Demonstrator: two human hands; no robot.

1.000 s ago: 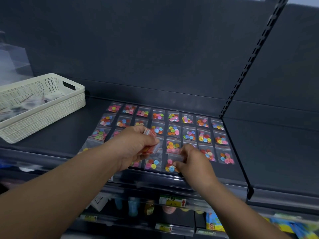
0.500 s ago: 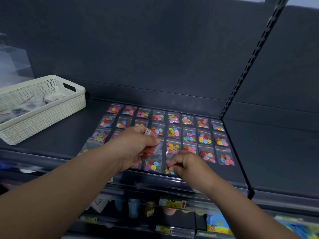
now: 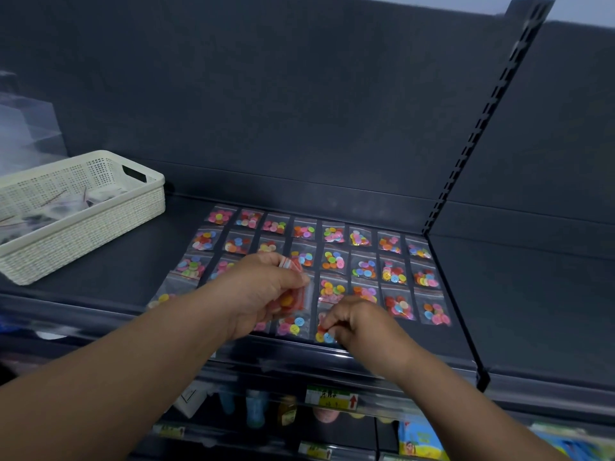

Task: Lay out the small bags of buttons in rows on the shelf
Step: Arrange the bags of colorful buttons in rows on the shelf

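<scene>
A person's right hand [image 3: 359, 324] sets a small bag of buttons [image 3: 323, 336] into the front row on the dark shelf [image 3: 116, 271]. Its fingers [image 3: 332, 322] are curled and pinch the bag near the shelf's front lip. The left hand [image 3: 263, 291] hovers just beside it, fingers clamped round a stack of spare bags [image 3: 294, 296]. Behind them, filled rows of bags [image 3: 362, 267] lie flat. A cream basket [image 3: 83, 227] stands well apart at the left. The step in hand looks to be lining up this bag. Next, the right hand would need to let go and draw another from the stack. Against a second ago, the right hand has pulled back toward the front lip and curled its fingers, while the left has barely moved.
</scene>
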